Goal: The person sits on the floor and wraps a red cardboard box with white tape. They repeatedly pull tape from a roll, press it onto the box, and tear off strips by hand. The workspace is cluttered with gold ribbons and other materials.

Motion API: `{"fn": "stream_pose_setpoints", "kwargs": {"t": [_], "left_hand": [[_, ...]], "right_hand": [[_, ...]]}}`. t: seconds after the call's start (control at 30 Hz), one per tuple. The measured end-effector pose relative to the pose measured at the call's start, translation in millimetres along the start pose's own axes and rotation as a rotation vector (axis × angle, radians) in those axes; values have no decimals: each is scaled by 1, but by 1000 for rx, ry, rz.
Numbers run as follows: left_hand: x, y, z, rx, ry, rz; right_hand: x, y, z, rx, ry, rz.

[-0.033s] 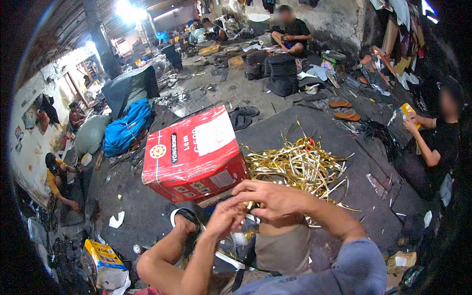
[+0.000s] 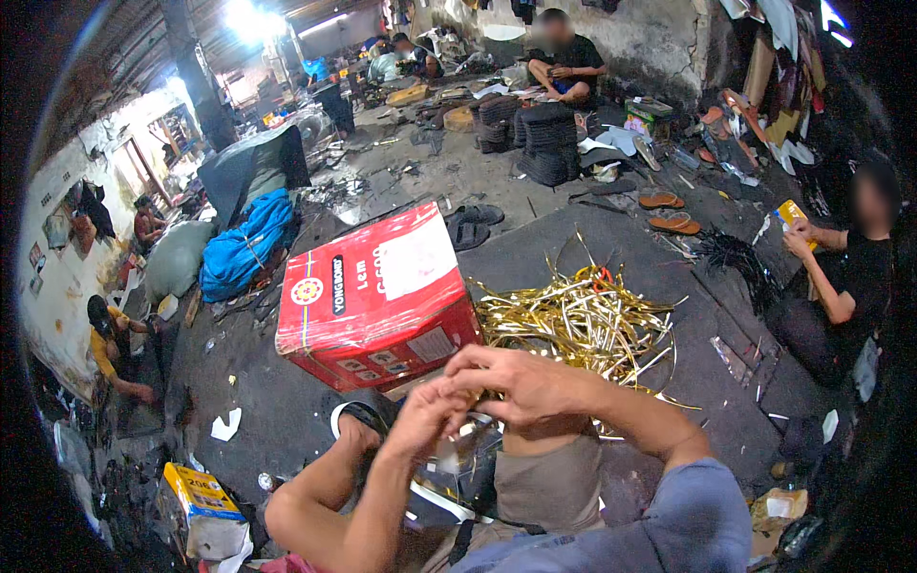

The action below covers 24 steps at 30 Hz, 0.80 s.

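Nothing has shifted since the earlier frame: left hand [image 2: 427, 416] and right hand [image 2: 521, 380] are held together, fingers seemingly pinched on a gold strip, drawn from the gold strip pile [image 2: 583, 320] beside the red carton [image 2: 374, 291].

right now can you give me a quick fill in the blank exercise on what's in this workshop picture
1. The big cardboard box beyond the person's hands is mostly ____ in colour.
2. The left hand and the right hand meet in front of the person, right beside a heap of shiny ____ strips.
3. The blue bundle lies on the floor to the ____ of the box.

Missing words: red; gold; left
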State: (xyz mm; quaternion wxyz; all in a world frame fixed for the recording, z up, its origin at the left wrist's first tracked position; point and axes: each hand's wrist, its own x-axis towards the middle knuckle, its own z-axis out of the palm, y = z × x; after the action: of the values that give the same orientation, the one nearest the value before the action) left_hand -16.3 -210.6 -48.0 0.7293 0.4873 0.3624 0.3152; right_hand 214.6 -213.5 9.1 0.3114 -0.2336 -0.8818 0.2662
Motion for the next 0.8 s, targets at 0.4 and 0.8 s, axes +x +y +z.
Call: {"fn": "stream_pose_setpoints", "kwargs": {"t": [0.4,0.8], "left_hand": [[-68,132,-103,496,127,142],[-38,164,-325,2174,1269,298]], "right_hand": [[67,11,-60,195,416,160],[160,114,-49,-376,391,526]]}}
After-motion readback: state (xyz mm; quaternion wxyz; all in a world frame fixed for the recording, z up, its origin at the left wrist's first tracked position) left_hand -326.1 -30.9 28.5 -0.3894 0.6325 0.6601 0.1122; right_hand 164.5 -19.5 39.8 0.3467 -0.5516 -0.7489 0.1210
